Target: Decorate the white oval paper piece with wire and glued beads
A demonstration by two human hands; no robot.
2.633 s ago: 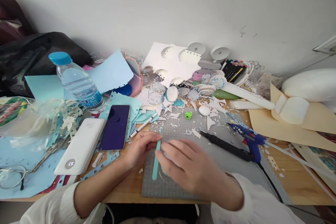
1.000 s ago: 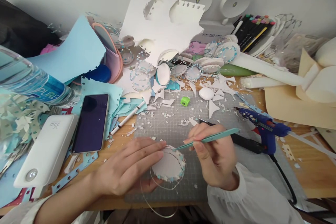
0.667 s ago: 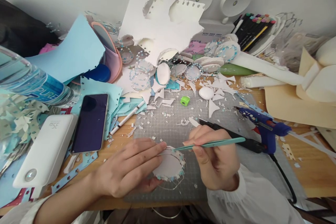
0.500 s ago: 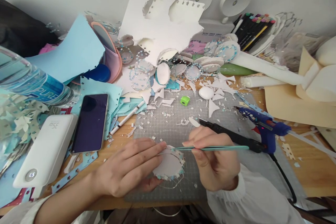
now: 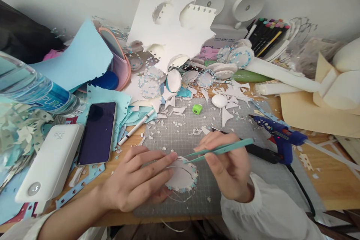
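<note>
My left hand [image 5: 137, 182] grips a white paper disc [image 5: 180, 176] edged with small blue and white cut-outs, fingers over its top and thumb beneath, just above the grey cutting mat [image 5: 182, 135]. A thin wire loop [image 5: 180, 198] hangs round the disc. My right hand [image 5: 229, 167] pinches teal tweezers [image 5: 219, 150], held nearly level with the tips at the disc's upper rim. The tweezer tips stand slightly apart.
A blue glue gun [image 5: 277, 137] and a black knife [image 5: 260, 152] lie right of my hands. A phone [image 5: 97, 132], a white power bank [image 5: 49, 163] and a water bottle [image 5: 33, 90] sit at the left. Paper scraps, finished discs [image 5: 205, 78] and markers [image 5: 267, 32] crowd the back.
The tweezers moved from lying between both hands into my right hand. My left hand took hold of the disc. In the last second the tweezers dipped level, then tilted up again.
</note>
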